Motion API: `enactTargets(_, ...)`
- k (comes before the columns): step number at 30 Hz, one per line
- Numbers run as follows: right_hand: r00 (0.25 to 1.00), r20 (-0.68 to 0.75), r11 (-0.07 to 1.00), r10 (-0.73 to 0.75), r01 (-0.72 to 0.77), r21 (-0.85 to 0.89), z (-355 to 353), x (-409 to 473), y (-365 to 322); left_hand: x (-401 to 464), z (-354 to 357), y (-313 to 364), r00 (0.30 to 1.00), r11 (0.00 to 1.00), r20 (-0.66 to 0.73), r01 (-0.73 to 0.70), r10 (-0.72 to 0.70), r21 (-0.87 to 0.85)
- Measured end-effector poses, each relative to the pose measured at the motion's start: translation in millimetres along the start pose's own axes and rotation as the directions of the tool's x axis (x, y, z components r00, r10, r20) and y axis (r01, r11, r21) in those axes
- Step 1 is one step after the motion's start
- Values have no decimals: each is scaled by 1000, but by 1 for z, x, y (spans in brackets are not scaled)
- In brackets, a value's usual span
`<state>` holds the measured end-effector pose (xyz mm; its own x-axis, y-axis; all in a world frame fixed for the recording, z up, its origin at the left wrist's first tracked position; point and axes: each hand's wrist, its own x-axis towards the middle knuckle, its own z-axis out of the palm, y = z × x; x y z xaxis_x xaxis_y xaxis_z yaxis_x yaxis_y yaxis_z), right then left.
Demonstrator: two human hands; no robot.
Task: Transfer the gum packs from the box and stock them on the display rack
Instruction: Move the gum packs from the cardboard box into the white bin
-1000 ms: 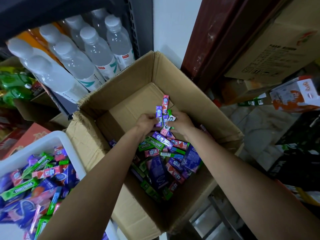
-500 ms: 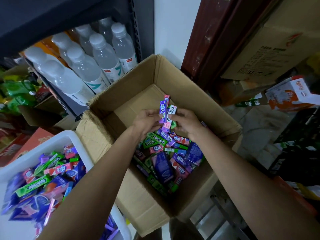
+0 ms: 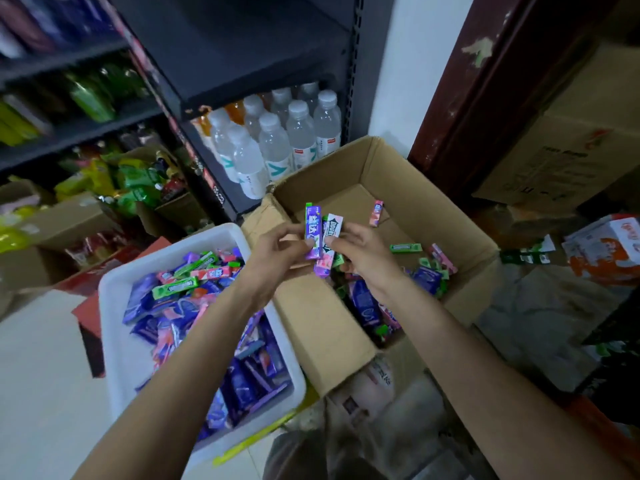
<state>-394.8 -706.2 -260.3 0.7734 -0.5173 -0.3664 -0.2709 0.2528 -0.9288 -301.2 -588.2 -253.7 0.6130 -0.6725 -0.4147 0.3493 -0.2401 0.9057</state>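
Tray (image 3: 114, 341): lower left of frame, already heaped with gum, now beside the hands.
Left hand (image 3: 277, 251): lifted clear of the box since a second ago, fingers pinching the bundle.
Right hand (image 3: 360, 251): raised alongside, clamped on the same bundle.
Gum packs (image 3: 322, 237): centre frame, upright, above the box's near-left corner.
Box (image 3: 460, 237): right of centre, many packs left.
Meaning: grab done; probably next, drop in the tray.
Shelves (image 3: 263, 64): upper frame, bottles (image 3: 277, 147) below.

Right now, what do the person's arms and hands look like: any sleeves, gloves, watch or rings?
Both forearms are bare up to the frame's bottom edge, with no sleeve in view. The left hand and right hand wear no gloves. No watch, bracelet or band shows at either wrist, and no ring is visible on the fingers that show; some fingers are hidden.
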Motion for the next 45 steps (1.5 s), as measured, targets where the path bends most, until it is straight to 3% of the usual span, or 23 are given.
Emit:
enactTargets(5, 992, 119, 997, 29, -20, -69, 60, -34, 17, -59, -49, -17, 994, 1000, -103, 24, -22, 17)
enactTargets(12, 979, 126, 985, 163, -154, -74, 142, -67, 77, -102, -120, -80, 988, 948, -156, 52, -2, 315)
enactTargets(17, 977, -5, 950, 215, -211, -229, 165, -84, 131, -113, -141, -121, 997, 743, -65, 12, 42, 669)
enactTargets(22, 991, -97, 886, 92, -125, -446, 169, -94, 151, -120, -149, -141, 989, 387, 34, -89, 147, 918)
enactTargets(25, 988, -136, 866, 72, -129, -482, 162, -97, 148, -122, -153, -139, 987, 333, 57, -104, 147, 937)
enactTargets(27, 988, -150, 857, 44, -114, -502, 156, -98, 141, -122, -153, -132, 976, 382, 81, -154, 200, 911)
enactTargets(31, 985, -167, 870, -45, -43, -491, 138, -103, 112, -117, -143, -102, 958, 625, 81, -243, 277, 742)
enactTargets(35, 965, -208, 908, -157, 58, -415, 102, -107, 77, -106, -109, -63, 934, 746, 57, -318, 353, 585)
enactTargets(42, 915, -334, 912, -226, 78, -403, -1, -61, 30, -31, -3, -14, 935, 825, 53, -335, 351, 455)
enactTargets(45, 940, -306, 894, -154, 0, -449, -50, -22, 29, 16, 46, -11, 969, 819, 32, -224, 245, 528)
